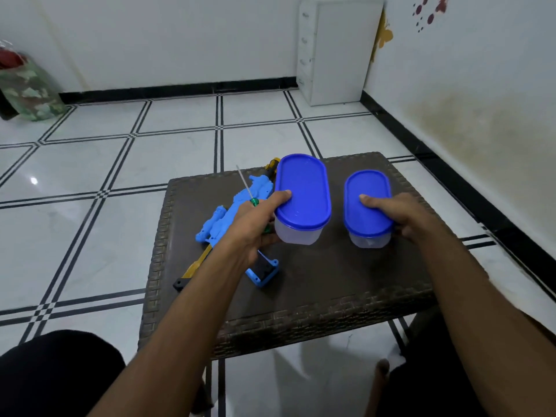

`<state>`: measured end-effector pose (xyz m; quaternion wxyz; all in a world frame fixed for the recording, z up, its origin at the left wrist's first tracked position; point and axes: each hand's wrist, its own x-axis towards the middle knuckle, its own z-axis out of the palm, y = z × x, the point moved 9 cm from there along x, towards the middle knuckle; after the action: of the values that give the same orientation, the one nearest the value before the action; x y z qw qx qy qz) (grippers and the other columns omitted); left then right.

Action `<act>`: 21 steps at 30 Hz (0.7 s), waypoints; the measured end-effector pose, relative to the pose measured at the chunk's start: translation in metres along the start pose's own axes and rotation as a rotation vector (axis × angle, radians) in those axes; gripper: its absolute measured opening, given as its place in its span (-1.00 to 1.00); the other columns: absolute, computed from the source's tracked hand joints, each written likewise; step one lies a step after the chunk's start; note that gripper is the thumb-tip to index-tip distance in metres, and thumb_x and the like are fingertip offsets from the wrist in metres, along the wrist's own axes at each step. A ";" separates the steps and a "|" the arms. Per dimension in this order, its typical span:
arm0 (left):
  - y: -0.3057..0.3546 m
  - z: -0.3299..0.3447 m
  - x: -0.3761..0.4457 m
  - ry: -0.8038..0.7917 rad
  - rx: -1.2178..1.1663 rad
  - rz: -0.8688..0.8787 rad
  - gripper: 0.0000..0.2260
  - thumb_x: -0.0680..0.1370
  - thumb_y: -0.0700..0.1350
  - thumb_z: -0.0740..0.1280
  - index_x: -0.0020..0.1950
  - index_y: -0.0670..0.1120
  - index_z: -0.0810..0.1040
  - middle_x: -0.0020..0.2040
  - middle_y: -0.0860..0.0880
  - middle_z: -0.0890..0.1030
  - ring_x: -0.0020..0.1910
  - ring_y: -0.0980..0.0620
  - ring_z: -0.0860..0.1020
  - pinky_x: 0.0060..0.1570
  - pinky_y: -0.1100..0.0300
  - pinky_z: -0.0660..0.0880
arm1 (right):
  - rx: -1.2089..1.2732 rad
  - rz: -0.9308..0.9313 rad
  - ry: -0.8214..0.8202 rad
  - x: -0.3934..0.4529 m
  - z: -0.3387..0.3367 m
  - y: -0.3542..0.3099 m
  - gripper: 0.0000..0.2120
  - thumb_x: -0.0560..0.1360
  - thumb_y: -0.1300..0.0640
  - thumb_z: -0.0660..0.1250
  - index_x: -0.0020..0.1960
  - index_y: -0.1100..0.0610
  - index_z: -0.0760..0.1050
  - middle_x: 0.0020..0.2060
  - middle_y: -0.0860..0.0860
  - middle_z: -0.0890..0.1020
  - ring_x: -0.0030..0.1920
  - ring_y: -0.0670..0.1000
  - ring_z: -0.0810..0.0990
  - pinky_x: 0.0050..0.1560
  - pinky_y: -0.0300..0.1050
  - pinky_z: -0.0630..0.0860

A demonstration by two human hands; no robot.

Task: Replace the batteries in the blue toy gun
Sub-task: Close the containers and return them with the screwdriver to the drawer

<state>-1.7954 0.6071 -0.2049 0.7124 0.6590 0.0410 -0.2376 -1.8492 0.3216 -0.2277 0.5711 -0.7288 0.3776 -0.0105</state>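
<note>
The blue toy gun [224,216], with yellow and black parts, lies on the left of the dark woven table [331,281], partly under my left arm. Across it rests a screwdriver [247,191] with a green handle. My left hand [258,224] grips the larger clear tub with a blue lid [302,191], thumb on the lid. My right hand [394,215] holds the smaller clear tub with a blue lid [367,203] the same way. Both tubs are shut; their contents cannot be made out.
The table stands on a white tiled floor with black lines. A white drawer unit [337,52] sits in the far corner, and a green bag [27,88] at the far left. The wall runs close along the right. My knees are at the bottom edge.
</note>
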 end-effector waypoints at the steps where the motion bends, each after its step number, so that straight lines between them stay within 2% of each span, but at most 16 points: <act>1: -0.001 -0.003 0.008 -0.004 0.004 -0.013 -0.72 0.46 0.02 0.45 0.05 -0.13 0.63 -0.20 0.00 0.68 -0.29 0.10 0.67 -0.25 0.13 0.61 | 0.012 -0.009 -0.002 0.002 0.003 -0.003 -0.53 0.39 0.01 0.54 0.11 0.31 0.51 0.07 0.15 0.61 -0.23 -0.02 0.56 -0.37 -0.14 0.43; 3: -0.004 -0.008 0.031 -0.017 0.003 -0.041 -0.71 0.46 0.03 0.45 0.06 -0.13 0.63 -0.12 -0.02 0.68 -0.22 0.07 0.67 -0.18 0.10 0.61 | 0.026 -0.021 0.004 0.015 0.009 -0.010 -0.56 0.40 0.06 0.53 0.14 0.27 0.49 0.06 0.13 0.61 -0.21 -0.03 0.57 -0.32 -0.14 0.45; 5: -0.003 -0.012 0.052 -0.025 -0.008 -0.052 -0.70 0.47 0.02 0.44 0.08 -0.15 0.62 -0.10 -0.03 0.68 -0.18 0.05 0.66 -0.15 0.09 0.62 | 0.080 -0.050 0.010 0.028 0.016 -0.016 -0.41 0.41 0.07 0.52 0.34 0.17 0.35 0.11 0.05 0.54 -0.10 -0.03 0.58 -0.19 -0.10 0.52; 8: 0.012 -0.021 0.088 -0.010 -0.010 -0.045 -0.77 0.49 0.01 0.42 0.00 -0.13 0.60 -0.13 -0.04 0.68 -0.18 0.03 0.65 -0.23 0.13 0.59 | 0.151 -0.099 -0.010 0.053 0.032 -0.032 -0.37 0.50 0.04 0.43 0.48 -0.04 0.24 0.22 -0.09 0.51 0.09 -0.01 0.59 -0.04 -0.08 0.55; 12: 0.047 -0.041 0.120 0.037 -0.027 -0.058 -0.75 0.46 0.00 0.44 0.01 -0.07 0.47 -0.10 -0.10 0.64 -0.13 -0.04 0.65 -0.14 -0.01 0.60 | 0.255 -0.118 -0.046 0.066 0.052 -0.071 -0.57 0.57 0.03 0.33 0.41 -0.07 0.37 0.20 -0.09 0.60 0.12 0.01 0.63 -0.10 -0.08 0.59; 15: 0.086 -0.052 0.116 0.070 -0.049 -0.088 -0.76 0.48 -0.04 0.43 0.01 -0.08 0.44 -0.13 -0.13 0.61 -0.18 -0.02 0.64 -0.16 0.04 0.60 | 0.268 -0.119 -0.058 0.049 0.057 -0.116 -0.62 0.57 0.05 0.32 0.38 -0.05 0.42 0.18 -0.07 0.63 0.10 0.02 0.65 -0.12 -0.08 0.61; 17: 0.125 -0.058 0.105 0.085 -0.076 -0.122 -0.76 0.49 -0.06 0.42 0.01 -0.09 0.41 -0.11 -0.15 0.57 -0.17 -0.02 0.61 -0.21 0.09 0.57 | 0.282 -0.110 -0.048 0.029 0.057 -0.155 -0.62 0.59 0.08 0.29 0.40 -0.04 0.40 0.18 -0.09 0.62 0.09 -0.02 0.65 -0.15 -0.15 0.61; 19: 0.173 -0.065 0.087 0.073 -0.060 -0.133 -0.78 0.49 -0.05 0.42 -0.06 -0.11 0.41 -0.11 -0.15 0.56 -0.14 -0.06 0.58 -0.17 0.04 0.56 | 0.291 -0.098 -0.038 0.000 0.055 -0.201 -0.60 0.61 0.11 0.27 0.43 -0.03 0.37 0.20 -0.11 0.60 0.09 -0.05 0.63 -0.15 -0.19 0.62; 21: 0.234 -0.077 0.068 0.044 -0.037 -0.138 -0.77 0.48 -0.03 0.42 -0.06 -0.12 0.44 -0.13 -0.12 0.59 -0.14 -0.05 0.60 -0.10 -0.03 0.56 | 0.288 -0.097 -0.015 -0.037 0.048 -0.259 -0.60 0.61 0.12 0.27 0.43 -0.02 0.37 0.23 -0.10 0.58 0.15 -0.04 0.60 -0.02 -0.13 0.62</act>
<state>-1.6239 0.6658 -0.0243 0.7053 0.6466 0.1063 -0.2706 -1.7149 0.3988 -0.0112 0.6716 -0.6565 0.3323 -0.0865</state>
